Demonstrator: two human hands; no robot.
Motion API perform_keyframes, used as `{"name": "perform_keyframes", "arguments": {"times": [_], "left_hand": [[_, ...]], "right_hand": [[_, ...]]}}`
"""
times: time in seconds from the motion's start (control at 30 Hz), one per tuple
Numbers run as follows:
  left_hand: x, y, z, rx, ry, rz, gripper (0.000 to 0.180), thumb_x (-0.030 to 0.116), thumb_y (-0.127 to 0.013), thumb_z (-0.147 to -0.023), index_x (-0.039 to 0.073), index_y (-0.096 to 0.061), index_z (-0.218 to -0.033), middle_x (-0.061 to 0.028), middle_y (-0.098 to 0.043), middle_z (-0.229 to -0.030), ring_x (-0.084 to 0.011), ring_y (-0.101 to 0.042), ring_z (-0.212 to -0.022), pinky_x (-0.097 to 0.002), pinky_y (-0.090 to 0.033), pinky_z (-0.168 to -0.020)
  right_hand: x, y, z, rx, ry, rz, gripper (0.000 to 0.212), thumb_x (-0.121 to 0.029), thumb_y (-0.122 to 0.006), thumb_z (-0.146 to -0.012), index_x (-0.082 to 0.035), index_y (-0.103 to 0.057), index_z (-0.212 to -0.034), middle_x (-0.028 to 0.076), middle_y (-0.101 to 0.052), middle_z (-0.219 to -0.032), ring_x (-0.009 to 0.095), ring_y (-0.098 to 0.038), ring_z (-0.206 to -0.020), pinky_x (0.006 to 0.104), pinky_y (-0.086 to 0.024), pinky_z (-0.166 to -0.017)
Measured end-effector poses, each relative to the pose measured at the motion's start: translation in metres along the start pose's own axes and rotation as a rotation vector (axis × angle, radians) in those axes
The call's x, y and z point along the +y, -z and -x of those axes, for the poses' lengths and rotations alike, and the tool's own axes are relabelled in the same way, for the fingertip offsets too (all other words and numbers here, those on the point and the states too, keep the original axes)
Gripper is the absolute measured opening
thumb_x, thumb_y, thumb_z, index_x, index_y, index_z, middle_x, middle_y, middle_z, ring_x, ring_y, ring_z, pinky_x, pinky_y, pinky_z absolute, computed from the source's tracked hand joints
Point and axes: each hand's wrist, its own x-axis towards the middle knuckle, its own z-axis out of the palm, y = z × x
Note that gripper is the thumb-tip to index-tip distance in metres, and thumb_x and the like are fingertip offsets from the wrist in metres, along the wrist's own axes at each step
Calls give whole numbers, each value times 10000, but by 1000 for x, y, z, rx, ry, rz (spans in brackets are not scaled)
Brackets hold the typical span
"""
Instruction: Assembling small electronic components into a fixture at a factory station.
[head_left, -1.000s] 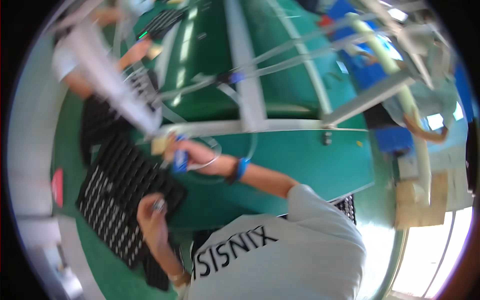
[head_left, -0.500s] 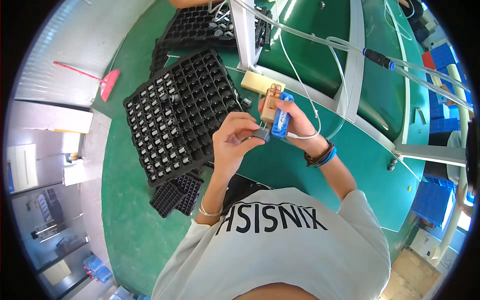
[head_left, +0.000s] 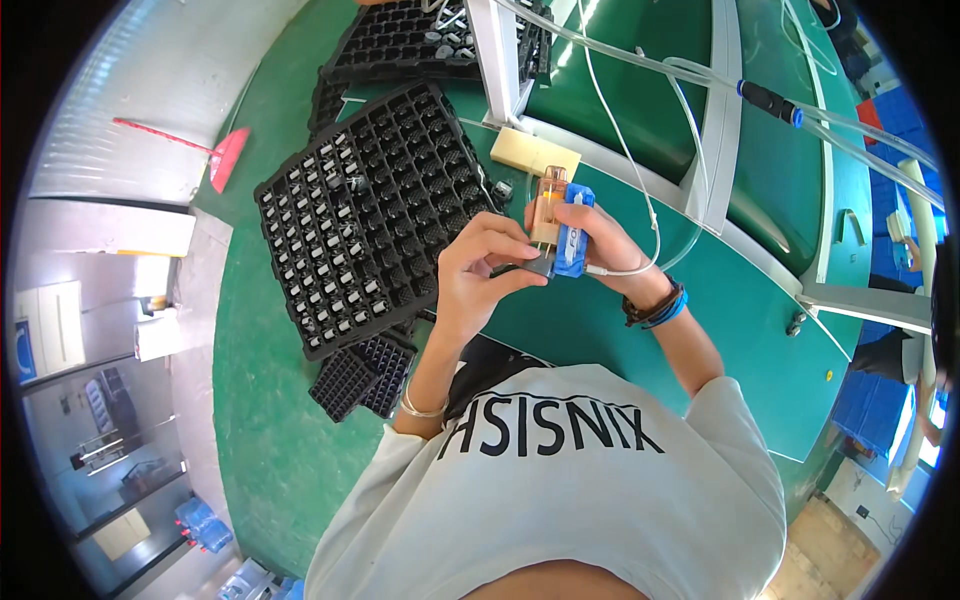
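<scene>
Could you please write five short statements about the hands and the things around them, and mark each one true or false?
1. The right hand holds a blue and tan tool. True.
2. The left hand rests flat on the tray. False: its fingers pinch a small dark piece by the lower end of the tool.
3. A blue band is worn on the right wrist. True.
4. The pale pieces are gathered on the right side of the large black tray. False: they are on its left side.
5. A pale yellow block lies beyond the hands. True.
</scene>
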Motion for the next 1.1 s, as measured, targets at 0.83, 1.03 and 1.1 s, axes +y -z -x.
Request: {"name": "perform_keyframes", "arguments": {"times": [0.83, 1.03, 1.1], "left_hand": [[13, 15, 23, 97, -119, -619, 508, 24, -797, -565, 52, -585, -1025, -63, -544, -964, -145, -540, -762, -257, -457, -693], [8, 42, 36, 277, -5, -469, 436, -39, -750, -619, 30, -580, -1015, -36, -552, -957, -119, -539, -785, -233, -432, -696], [8, 48, 41, 304, 12, -439, 391, -53, -724, -647, 25, -584, -1004, -32, -554, -947, -116, -538, -791, -232, -432, -697]], "right_hand": [[21, 22, -22, 78, 209, 136, 361, -227, -528, -856, -12, -480, -1142, 51, -561, -985, 129, -558, -883, 272, -462, -793], [5, 82, -74, 409, 718, 724, 227, -135, -581, -783, -2, -505, -950, 102, -616, -811, 224, -622, -749, 303, -471, -684], [4, 75, -80, 419, 717, 1050, 295, -149, -577, -801, 17, -486, -1027, 146, -597, -822, 272, -609, -735, 328, -472, -686]]}}
